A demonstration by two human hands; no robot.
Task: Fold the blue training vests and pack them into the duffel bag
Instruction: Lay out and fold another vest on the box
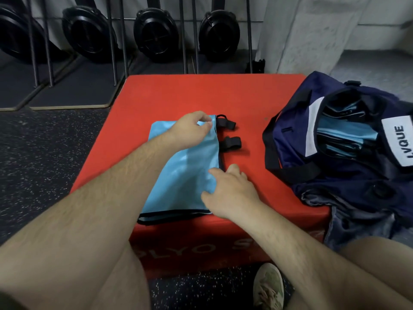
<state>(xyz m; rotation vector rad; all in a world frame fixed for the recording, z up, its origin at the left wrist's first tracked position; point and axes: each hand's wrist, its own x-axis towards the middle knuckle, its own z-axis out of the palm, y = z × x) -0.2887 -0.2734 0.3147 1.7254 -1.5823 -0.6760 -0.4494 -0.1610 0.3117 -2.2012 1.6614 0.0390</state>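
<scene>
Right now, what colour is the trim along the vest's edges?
Black trim on the light blue vest; clearest in the head view, along the near hem.

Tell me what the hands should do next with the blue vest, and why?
Probably fold the far end of the vest toward the near end. It lies long and flat on the box, the left hand pinches its far corner, the right hand rests on its right edge, and the bag holds folded vests.

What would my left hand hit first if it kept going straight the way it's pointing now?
Probably the upper black strap. Your left hand points rightward over the blue vest at its far corner, and that strap lies just past the edge on the red box. Height is hard to judge.
</scene>
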